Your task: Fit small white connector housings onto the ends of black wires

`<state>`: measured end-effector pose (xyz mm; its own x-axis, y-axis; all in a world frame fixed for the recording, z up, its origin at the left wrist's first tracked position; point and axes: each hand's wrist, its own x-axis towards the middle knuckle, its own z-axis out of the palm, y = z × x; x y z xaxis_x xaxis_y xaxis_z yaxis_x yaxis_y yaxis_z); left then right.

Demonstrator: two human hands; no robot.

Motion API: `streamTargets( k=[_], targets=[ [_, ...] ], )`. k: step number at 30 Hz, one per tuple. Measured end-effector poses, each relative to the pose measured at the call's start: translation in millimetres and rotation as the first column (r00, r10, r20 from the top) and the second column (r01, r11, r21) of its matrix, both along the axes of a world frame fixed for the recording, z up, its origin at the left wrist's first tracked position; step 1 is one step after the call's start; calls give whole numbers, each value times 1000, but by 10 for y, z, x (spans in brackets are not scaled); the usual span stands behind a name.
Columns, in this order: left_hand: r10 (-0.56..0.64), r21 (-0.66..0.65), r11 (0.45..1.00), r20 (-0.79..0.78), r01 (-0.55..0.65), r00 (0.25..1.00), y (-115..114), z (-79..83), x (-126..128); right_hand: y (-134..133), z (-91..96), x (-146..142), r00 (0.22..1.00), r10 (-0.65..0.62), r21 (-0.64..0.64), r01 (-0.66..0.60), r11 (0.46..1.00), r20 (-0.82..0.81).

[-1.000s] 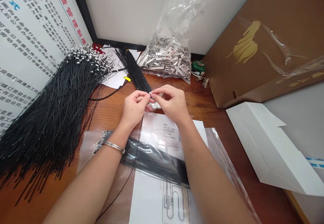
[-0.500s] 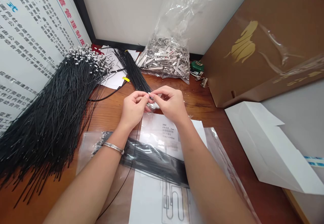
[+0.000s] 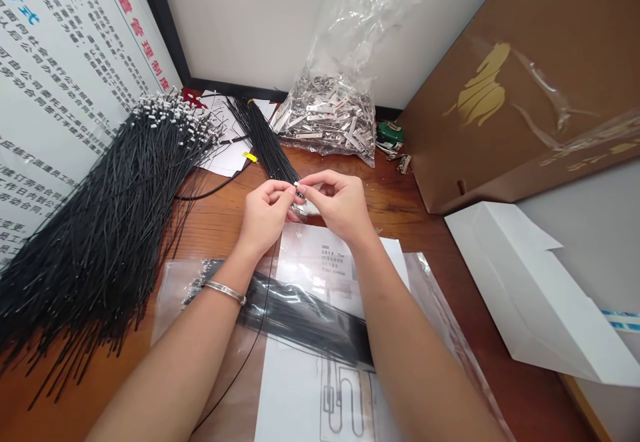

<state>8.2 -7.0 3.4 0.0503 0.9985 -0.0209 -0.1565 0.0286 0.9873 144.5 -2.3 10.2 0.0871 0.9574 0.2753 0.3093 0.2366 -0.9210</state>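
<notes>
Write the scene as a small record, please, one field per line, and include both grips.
Left grip: pinching a thin black wire that trails down toward the wearer
Right grip: fingertips beside the left's, at a small white piece; exact hold too small to tell
Below the arms: clear plastic, flat black wires, printed sheet
Left side: large pile of black wires with white ends
Back: tied wire bundle, clear bag of metal pieces, green tape measure
Right side: brown box, white box
</notes>
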Motion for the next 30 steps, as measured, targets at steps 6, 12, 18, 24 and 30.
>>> streamTargets(
  k=[6, 12, 18, 24, 30],
  targets=[
    [-3, 19, 1000, -11, 3, 1000, 6, -20, -1, -15, 24, -1, 999, 11, 57, -13, 998, 40],
    [3, 45, 999, -31, -1, 1000, 7, -30, -2, -6, 8, 6, 999, 21, 52, -22, 998, 27],
    [1, 46, 999, -35, 1, 999, 2, -22, 2, 16, 1, -19, 995, 40, -56, -45, 997, -92],
    [-11, 50, 999, -30, 12, 999, 0, -16, 8, 23, 12, -27, 987, 38, -70, -50, 996, -159],
    [-7, 48, 999, -25, 8, 1000, -3, -9, 16, 14, 15, -21, 986, 47, -62, -57, 996, -160]
  ],
)
